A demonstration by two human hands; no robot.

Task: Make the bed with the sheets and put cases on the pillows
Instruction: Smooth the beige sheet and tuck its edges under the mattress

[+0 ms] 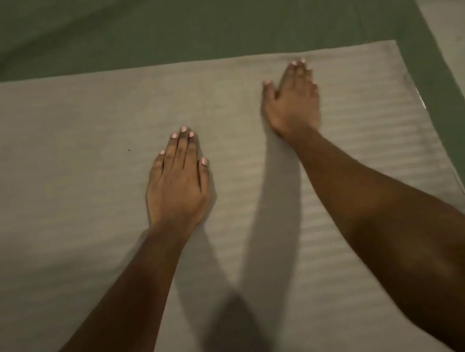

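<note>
Two hands [177,181] [293,99] press one striped sheet [42,175].

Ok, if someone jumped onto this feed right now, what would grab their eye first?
Two bare hands lie flat, fingers straight, on a pale striped sheet that fills most of the view. The left hand is near the centre, and the right hand reaches farther up, close to that sheet's top edge. A green sheet shows beyond it along the top and down the right side.
</note>
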